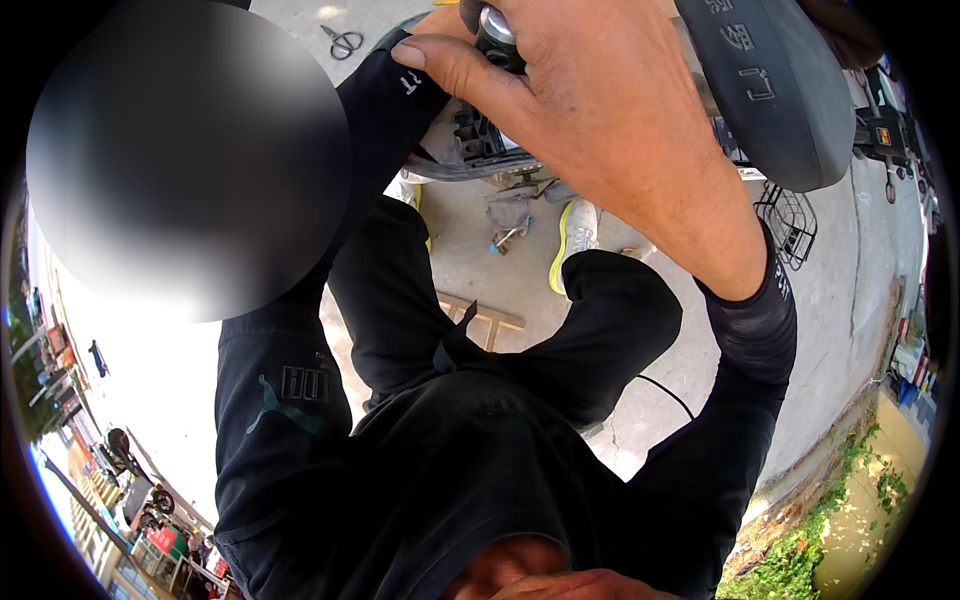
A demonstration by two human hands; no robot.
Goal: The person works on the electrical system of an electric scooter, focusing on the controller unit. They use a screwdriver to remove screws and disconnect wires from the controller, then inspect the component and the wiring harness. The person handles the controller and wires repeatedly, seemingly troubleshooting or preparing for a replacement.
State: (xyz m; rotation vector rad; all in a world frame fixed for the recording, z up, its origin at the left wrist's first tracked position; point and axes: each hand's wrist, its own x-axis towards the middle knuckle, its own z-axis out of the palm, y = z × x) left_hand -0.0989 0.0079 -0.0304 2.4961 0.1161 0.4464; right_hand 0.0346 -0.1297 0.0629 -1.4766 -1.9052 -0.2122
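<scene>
Nearest of all, my right hand (610, 120) reached in from the right, its thumb stretched left, apart from the rest of the hand, with its tip at the cuff of my left black sleeve (390, 105). Behind that thumb stood a black cylinder with a silver end (497, 38); most of my fingers were hidden or out of view, so I could not tell whether they were clamped on it. Only a little of my left hand (447, 22) showed, its grip unclear too. Just to the right was a padded black seat (770, 100). Farther below my hand lay a dark plastic housing (480, 167). Scissors (343, 42) rested on the concrete (465, 250) at far left; a wooden frame (497, 317) lay nearer, between my legs.
</scene>
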